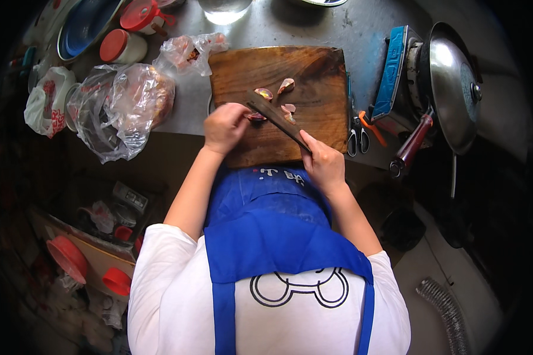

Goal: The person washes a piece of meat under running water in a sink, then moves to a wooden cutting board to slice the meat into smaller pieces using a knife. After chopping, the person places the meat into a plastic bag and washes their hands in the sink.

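Note:
A thick wooden cutting board [322, 128] lies at the counter's near edge. My right hand [323, 162] grips a knife with a dark blade [275, 116], which slants up and left over the board. On the board's left part, my left hand [226, 126] has its fingertips at a dark reddish piece of food [256, 116] beside the blade; whether they pinch it is unclear. Another piece with yellow inside [264, 93] lies just beyond the blade tip. A pale pinkish piece [287, 85] sits farther back, and small pieces [288, 113] lie right of the blade.
Clear plastic bags of food [137, 95] and red-lidded jars [114, 45] stand on the left. Scissors [358, 141] and an orange-handled tool [373, 128] lie right of the board. Farther right is a gas stove [393, 75] with a lidded wok [453, 88], its handle pointing towards me.

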`<action>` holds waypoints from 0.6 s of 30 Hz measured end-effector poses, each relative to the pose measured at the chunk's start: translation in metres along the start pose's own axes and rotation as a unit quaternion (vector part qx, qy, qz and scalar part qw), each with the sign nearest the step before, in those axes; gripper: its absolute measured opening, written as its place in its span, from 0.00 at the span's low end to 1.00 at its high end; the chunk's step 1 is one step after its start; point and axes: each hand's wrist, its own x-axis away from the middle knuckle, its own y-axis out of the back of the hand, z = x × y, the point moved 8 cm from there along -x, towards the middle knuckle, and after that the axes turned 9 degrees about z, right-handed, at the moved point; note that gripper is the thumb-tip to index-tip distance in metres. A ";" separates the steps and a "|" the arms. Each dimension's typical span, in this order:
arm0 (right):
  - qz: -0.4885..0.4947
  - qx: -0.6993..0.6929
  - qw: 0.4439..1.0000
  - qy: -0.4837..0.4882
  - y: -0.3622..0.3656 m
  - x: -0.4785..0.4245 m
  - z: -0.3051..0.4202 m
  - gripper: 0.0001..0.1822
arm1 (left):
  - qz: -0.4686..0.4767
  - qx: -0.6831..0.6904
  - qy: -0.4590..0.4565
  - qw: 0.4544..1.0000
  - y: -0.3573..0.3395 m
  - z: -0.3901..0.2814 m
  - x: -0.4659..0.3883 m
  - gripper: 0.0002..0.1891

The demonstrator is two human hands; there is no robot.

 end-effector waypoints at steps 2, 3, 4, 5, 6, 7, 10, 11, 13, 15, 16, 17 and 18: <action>0.006 0.052 0.998 0.019 0.004 -0.004 -0.002 0.24 | -0.103 0.111 0.117 0.981 0.023 0.043 0.002 0.09; 0.011 0.079 0.996 0.036 0.005 -0.004 -0.006 0.26 | -0.133 0.166 0.180 0.960 0.032 0.059 0.002 0.10; 0.018 0.107 0.993 0.055 0.005 -0.005 -0.008 0.27 | -0.071 0.176 0.156 0.969 0.033 0.043 -0.014 0.11; 0.021 0.115 0.990 0.075 0.006 -0.005 -0.011 0.26 | -0.008 0.185 0.131 0.974 0.033 0.024 -0.032 0.12; 0.024 0.122 0.987 0.098 0.008 -0.006 -0.012 0.26 | 0.053 0.191 0.106 0.974 0.033 0.001 -0.047 0.13; 0.026 0.128 0.984 0.123 0.009 -0.007 -0.010 0.26 | 0.172 0.199 0.068 0.962 0.017 -0.026 -0.059 0.17; 0.000 0.155 0.973 0.169 0.015 -0.012 -0.002 0.22 | 0.339 0.124 -0.052 0.931 -0.045 -0.067 -0.068 0.19; -0.004 0.162 0.970 0.179 0.017 -0.012 0.000 0.21 | 0.395 0.099 -0.068 0.911 -0.065 -0.067 -0.070 0.18; -0.005 0.159 0.970 0.182 0.020 -0.008 -0.003 0.20 | 0.418 0.080 -0.061 0.903 -0.073 -0.071 -0.080 0.18; 0.003 0.157 0.972 0.177 0.021 0.001 -0.006 0.20 | 0.366 0.080 -0.085 0.923 -0.077 -0.068 -0.091 0.17; 0.009 0.149 0.972 0.181 0.021 0.006 -0.008 0.23 | 0.344 0.064 -0.099 0.931 -0.083 -0.061 -0.093 0.16; 0.016 0.142 0.975 0.172 0.022 0.012 -0.012 0.24 | 0.322 0.048 -0.112 0.939 -0.088 -0.054 -0.092 0.15; 0.021 0.135 0.977 0.163 0.023 0.020 -0.017 0.26 | 0.293 0.033 -0.142 0.945 -0.085 -0.055 -0.092 0.14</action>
